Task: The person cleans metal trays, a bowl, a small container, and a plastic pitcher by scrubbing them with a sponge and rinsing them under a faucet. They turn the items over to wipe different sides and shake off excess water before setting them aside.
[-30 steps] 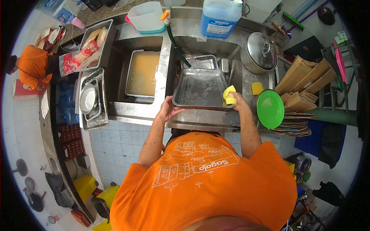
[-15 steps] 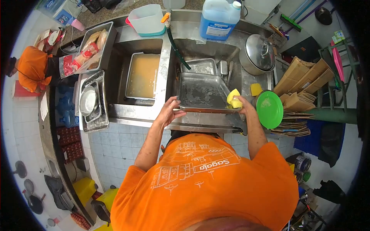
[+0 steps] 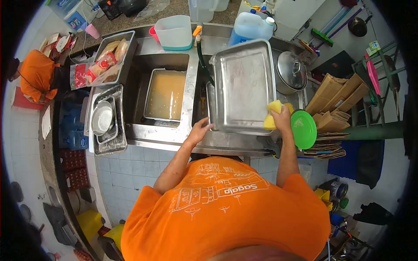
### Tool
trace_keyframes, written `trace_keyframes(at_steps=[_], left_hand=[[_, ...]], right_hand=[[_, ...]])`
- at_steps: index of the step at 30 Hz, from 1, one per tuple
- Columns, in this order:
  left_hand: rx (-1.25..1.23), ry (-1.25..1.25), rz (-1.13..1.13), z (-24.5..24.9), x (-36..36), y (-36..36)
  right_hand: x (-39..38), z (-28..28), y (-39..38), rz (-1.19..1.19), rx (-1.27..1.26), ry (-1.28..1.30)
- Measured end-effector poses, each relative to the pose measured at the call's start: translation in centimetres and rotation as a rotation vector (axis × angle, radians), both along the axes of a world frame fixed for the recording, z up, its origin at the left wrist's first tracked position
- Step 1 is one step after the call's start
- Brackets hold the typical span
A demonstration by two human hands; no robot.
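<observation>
Stiff, likely wet-slick steel tray [image 3: 244,82] tilted over the sink [image 3: 161,134]; safest by its rim. Left hand [image 3: 201,129] clasping near-left corner, right hand [image 3: 282,117] pinching yellow sponge [image 3: 273,107] against near-right edge.

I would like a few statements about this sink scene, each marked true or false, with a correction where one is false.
1. The left hand grips a lower corner of the metal tray. True.
2. The right hand holds a blue sponge. False: the sponge is yellow, pressed at the tray's lower right corner.
3. The metal tray lies flat on the sink floor. False: it is tipped up, with its inside facing the camera.
4. The left basin holds a second tray of brownish liquid. True.
5. The green plate stands to the left of both basins. False: it is on the right, beside the right hand.
</observation>
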State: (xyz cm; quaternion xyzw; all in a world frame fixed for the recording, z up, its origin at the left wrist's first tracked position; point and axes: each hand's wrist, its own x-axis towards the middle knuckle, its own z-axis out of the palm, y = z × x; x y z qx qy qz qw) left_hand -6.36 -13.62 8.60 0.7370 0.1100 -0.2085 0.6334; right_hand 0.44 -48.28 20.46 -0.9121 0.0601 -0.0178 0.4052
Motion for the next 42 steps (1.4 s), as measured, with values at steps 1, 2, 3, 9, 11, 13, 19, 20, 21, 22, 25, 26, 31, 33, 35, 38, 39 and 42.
trace_keyframes(at_steps=[1,2,3,9,11,13,19,20,21,22,25,26,31,33,35,38,39,42], left_hand=[[-0.037,-0.011,0.002,0.2,0.6,0.3],[-0.073,-0.022,0.005,0.4,1.1,0.7],[-0.109,-0.033,0.006,0.7,1.4,1.1],[-0.073,-0.095,-0.002,1.5,2.7,6.1],[0.069,-0.223,0.017,2.2,3.4,8.1],[0.176,-0.314,0.058,5.1,4.8,9.9],[0.601,-0.951,0.148,11.8,12.4,13.9],[0.646,-1.015,0.156,13.4,13.5,13.9],[0.692,-1.079,0.167,14.4,14.5,13.9],[0.571,-1.028,0.086,14.8,15.5,14.2],[0.289,-0.770,-0.096,14.7,17.5,14.9],[0.250,-0.622,-0.122,13.5,17.9,15.3],[0.130,-0.524,0.078,7.2,13.2,16.3],[0.012,-0.548,0.221,4.6,10.1,16.2],[0.116,-0.264,0.307,3.1,7.0,17.4],[0.186,-0.202,0.461,0.7,2.2,17.8],[0.037,-0.174,0.549,0.4,0.7,17.6],[-0.012,-0.097,0.696,-0.6,-2.6,17.9]], right_hand=[[0.0,0.0,0.6,0.018,-0.094,-0.091],[0.1,-0.3,1.2,0.037,-0.188,-0.181],[0.1,-0.3,1.9,0.054,-0.281,-0.270],[-1.3,2.7,4.9,0.095,-0.368,-0.542],[-1.7,3.3,5.2,0.091,-0.361,-0.588],[-1.6,4.0,4.6,0.123,-0.392,-0.615],[0.0,7.8,4.7,0.294,-0.379,-0.535],[0.3,9.1,5.1,0.346,-0.378,-0.504],[0.7,10.5,5.5,0.400,-0.378,-0.474],[1.3,11.8,5.9,0.459,-0.285,-0.413],[3.9,12.3,6.3,0.626,-0.417,-0.521],[4.4,12.9,7.0,0.659,-0.343,-0.463],[9.8,8.0,7.2,0.419,0.046,-0.280],[11.6,5.4,7.6,0.363,0.180,-0.358],[12.6,3.8,9.0,0.192,0.368,-0.272],[16.4,0.5,9.6,0.036,0.563,-0.092],[17.7,0.5,10.1,0.044,0.690,-0.007],[21.1,2.2,13.4,0.099,0.903,0.127]])
